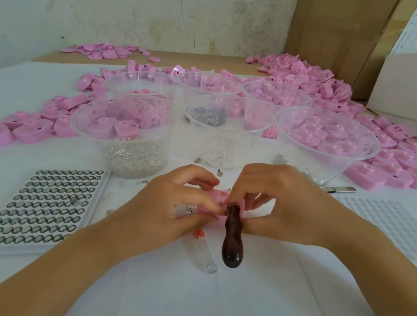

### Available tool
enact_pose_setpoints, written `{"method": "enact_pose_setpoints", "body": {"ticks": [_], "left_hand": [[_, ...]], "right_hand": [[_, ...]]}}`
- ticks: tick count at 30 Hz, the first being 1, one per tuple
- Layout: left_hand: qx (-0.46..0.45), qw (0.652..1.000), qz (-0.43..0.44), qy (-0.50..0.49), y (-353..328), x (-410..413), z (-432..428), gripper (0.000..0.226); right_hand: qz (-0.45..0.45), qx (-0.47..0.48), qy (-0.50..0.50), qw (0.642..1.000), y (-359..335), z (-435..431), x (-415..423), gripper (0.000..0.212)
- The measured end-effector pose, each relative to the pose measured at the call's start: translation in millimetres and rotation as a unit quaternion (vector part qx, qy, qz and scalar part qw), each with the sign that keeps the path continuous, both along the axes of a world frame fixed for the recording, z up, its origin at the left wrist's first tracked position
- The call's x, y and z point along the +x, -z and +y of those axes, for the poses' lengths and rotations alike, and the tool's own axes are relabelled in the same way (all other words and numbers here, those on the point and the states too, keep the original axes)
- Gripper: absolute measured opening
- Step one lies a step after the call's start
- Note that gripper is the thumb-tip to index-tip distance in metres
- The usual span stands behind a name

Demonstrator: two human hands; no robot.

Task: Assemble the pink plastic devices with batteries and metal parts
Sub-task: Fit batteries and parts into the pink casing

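**Fig.** Bench assembly, head view; items listed largest to smallest.

**Table** (190, 295): white cover, work at near ctr.

**Pink device heaps** (310, 76): loose housings piled at far R, and more along the L edge. Judged: the bulk of the stock is not yet assembled, so the task is far from done. Finished vs. unfinished pcs can't be told apart here.

**Clear bowls** (329, 143): several across mid-table, w/ pink parts. The ctr one holds dark **metal parts** (207, 113).

**Battery tray** (39, 206): near L, rows of button cells. Which sockets are full can't be told for sure.

**L hand** (172, 210): palm down, fingers curled, pinching the L end of the unit in work.

**R hand** (281, 202): palm down, fingers bent in toward the L hand. Thumb and forefinger appear to pinch the neck of the **wooden-handled tool** (232, 238), whose dark handle points back toward the viewer.

**Clear tube** (205, 256): lies on the table just L of the tool handle, untouched.

**Tweezers** (341, 189): on the table, R of the R hand.

**Pink device** (215, 196): held btwn both hands just above the table, open side up. Small silvery bits show at the tool tip. Judged step: seating a metal part. Whether a battery is in is hidden by the fingers.
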State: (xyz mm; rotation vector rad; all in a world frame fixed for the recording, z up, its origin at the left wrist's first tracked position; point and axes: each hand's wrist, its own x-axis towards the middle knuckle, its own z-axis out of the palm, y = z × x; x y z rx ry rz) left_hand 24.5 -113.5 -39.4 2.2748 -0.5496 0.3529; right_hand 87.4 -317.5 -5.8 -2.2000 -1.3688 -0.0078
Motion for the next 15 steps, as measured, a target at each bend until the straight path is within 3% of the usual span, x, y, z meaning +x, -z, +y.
{"method": "enact_pose_setpoints", "body": {"ticks": [6,12,15], "left_hand": [[-0.007,1.0,-0.006,0.009,-1.7,0.5,-2.2,0.023],[-0.004,0.999,-0.023,0.032,-2.9,0.8,-2.1,0.026],[0.017,0.999,-0.041,0.023,-2.5,1.2,-0.5,0.013]], "right_hand": [[-0.007,-0.026,-0.021,0.999,-2.2,-1.5,1.5,0.012],[-0.012,-0.037,-0.021,0.999,-2.4,-4.2,2.8,0.013],[-0.01,0.044,0.0,0.999,-1.2,-2.8,3.5,0.007]]}}
